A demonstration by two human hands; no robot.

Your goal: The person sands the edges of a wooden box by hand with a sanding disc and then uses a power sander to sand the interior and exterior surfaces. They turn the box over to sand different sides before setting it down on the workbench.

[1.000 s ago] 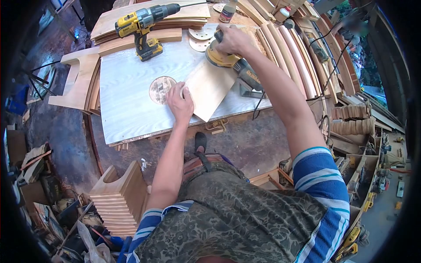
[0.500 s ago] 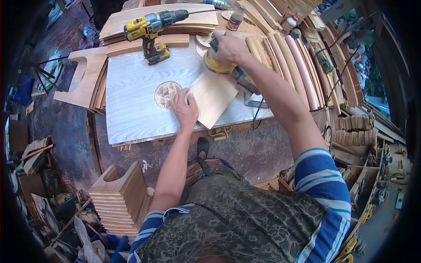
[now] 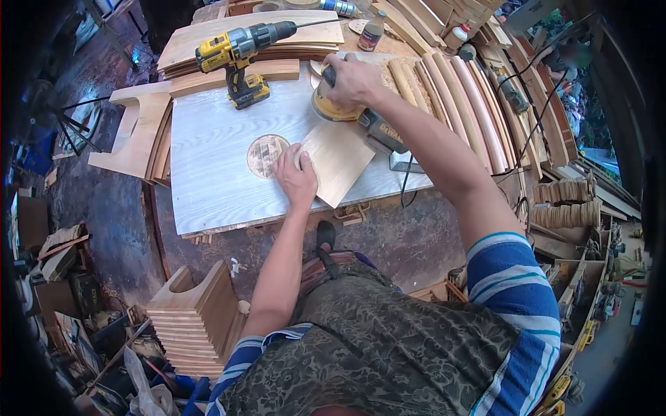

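My right hand (image 3: 352, 82) is wrapped over the top of a yellow and black electric sander (image 3: 331, 105), whose pad rests on the far end of a flat wooden board (image 3: 338, 163). My left hand (image 3: 297, 177) grips the board's left edge, thumb up against it. The board lies at a slant on a pale grey wood-grain panel (image 3: 215, 187). Left of my left hand is a round sanding disc or cut-out (image 3: 267, 156) with a worn surface. The underside of the sander is hidden.
A yellow cordless drill (image 3: 239, 59) stands on the panel, before stacked curved boards (image 3: 187, 38). Rounded wooden strips (image 3: 451, 104) line the right, near a small bottle (image 3: 371, 33). A power cord (image 3: 408, 182) hangs over the front edge. Notched boards (image 3: 187, 326) are stacked below left.
The sander, with my right hand on it, has moved slightly left along the far end of the board. My left hand keeps its hold, and the whole view has shifted a little.
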